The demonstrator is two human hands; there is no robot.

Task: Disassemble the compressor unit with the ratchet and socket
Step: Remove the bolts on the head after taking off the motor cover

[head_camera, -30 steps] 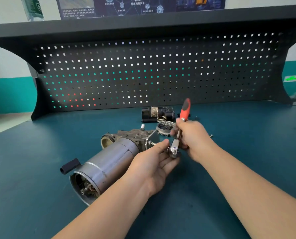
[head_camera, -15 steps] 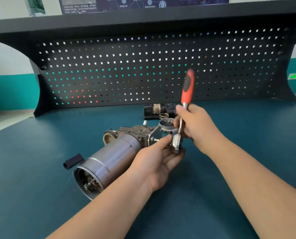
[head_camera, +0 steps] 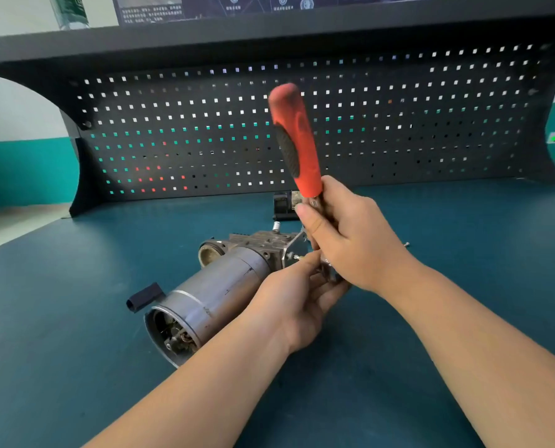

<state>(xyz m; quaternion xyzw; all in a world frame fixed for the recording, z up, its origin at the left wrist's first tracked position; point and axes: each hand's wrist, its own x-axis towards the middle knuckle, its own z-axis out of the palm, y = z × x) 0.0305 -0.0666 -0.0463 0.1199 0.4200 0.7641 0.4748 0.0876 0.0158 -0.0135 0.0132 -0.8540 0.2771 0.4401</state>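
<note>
Compressor unit (head_camera: 218,292) lies sideways: grey cylinder, open end showing windings.

Compressor unit (head_camera: 218,295) sideways; ratchet (head_camera: 297,140) upright.

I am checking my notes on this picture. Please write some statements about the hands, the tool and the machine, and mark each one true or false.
1. The right hand holds the ratchet below its red handle. True.
2. The red handle points down at the table. False: it points up.
3. The compressor lies on its side on the table. True.
4. The left hand rests flat on the table, far from the compressor. False: it is at the compressor's end, by the ratchet head.
</note>
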